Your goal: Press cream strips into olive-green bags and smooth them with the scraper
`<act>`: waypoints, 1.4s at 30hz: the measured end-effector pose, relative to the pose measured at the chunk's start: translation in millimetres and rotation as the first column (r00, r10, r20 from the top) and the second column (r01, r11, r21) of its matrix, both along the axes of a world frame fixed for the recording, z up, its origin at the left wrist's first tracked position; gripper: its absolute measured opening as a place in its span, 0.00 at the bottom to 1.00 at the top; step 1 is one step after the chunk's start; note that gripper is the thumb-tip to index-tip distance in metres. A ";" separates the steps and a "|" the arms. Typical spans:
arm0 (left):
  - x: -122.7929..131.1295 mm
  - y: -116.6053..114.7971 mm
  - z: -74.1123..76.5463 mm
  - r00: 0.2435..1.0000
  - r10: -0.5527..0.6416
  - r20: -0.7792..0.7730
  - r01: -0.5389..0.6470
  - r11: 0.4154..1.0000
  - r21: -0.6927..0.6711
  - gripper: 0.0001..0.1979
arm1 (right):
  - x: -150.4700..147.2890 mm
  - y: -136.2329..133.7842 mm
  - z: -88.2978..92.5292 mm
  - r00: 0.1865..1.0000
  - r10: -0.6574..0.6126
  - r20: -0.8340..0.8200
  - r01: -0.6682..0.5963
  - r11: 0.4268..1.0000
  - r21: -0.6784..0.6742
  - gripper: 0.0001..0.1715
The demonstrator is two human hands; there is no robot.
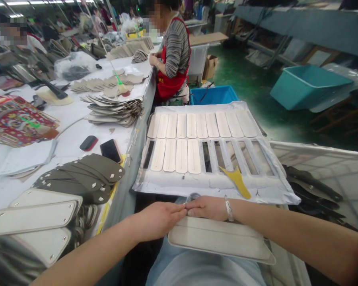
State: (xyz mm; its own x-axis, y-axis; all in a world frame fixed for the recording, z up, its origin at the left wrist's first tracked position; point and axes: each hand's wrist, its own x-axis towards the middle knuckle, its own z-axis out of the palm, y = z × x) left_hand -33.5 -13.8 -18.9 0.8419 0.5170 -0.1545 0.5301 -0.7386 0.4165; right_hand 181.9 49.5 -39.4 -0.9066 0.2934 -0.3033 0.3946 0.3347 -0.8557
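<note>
Across my lap lies a long pale panel (217,237) with rounded corners and a line along it. My left hand (159,218) is at the panel's upper left edge, fingers pressed together. My right hand (207,207), with a bracelet at the wrist, meets its fingertips there, fingers also together. What the fingertips hold, if anything, is too small to tell. Beyond them a white frame board (164,184) bears two rows of pale strips (181,155), with several open slots in the lower row. A yellow piece (237,180) rests on its front part.
On the left table (74,145) are dark grey pieces (83,174), pale panels (32,217), a phone (111,151) and stacked pieces (113,111). A person in a red apron (174,59) sits beyond. Blue (214,95) and teal (312,85) bins stand on the floor.
</note>
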 end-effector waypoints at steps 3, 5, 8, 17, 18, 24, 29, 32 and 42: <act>2.5 -5.8 4.1 0.999 0.021 -0.031 -0.019 0.999 0.048 0.21 | -8.5 -0.3 -4.5 1.000 0.008 -0.014 -0.008 0.999 -0.035 0.19; 7.7 -10.6 6.0 0.997 0.029 -0.067 -0.023 0.996 0.085 0.22 | 0.5 -0.2 -5.6 0.999 0.007 -0.032 -0.009 0.998 -0.061 0.19; 15.3 -16.7 6.5 0.989 0.046 -0.139 -0.028 0.992 0.126 0.24 | 37.2 1.0 -3.5 1.000 -0.010 0.006 0.011 0.989 -0.148 0.21; 60.3 -15.1 25.0 0.978 0.203 -0.042 -0.189 0.956 0.223 0.15 | 141.3 -24.0 20.1 0.941 -0.301 0.154 0.292 0.953 0.081 0.23; 72.8 -18.6 27.6 0.975 0.219 0.016 -0.219 0.960 0.176 0.15 | 147.7 -38.3 24.9 0.921 -0.382 0.077 0.361 0.910 0.203 0.22; 142.8 -61.5 14.8 0.946 0.208 0.247 -0.197 0.978 -0.067 0.10 | 170.7 -143.1 19.4 0.795 -0.544 -0.270 0.591 0.592 0.548 0.10; 156.9 -77.3 -0.6 0.918 0.272 0.288 -0.277 0.961 -0.023 0.10 | 164.9 -170.1 -6.9 0.659 -0.632 -0.408 0.724 0.386 0.572 0.07; 158.0 -79.3 -1.3 0.919 0.279 0.279 -0.298 0.954 0.025 0.10 | 160.5 -170.7 -7.3 0.631 -0.635 -0.445 0.741 0.325 0.587 0.07; 165.8 -81.0 -7.9 0.908 0.331 0.258 -0.368 0.923 0.111 0.08 | 150.2 -171.9 -7.4 0.601 -0.647 -0.469 0.745 0.240 0.623 0.05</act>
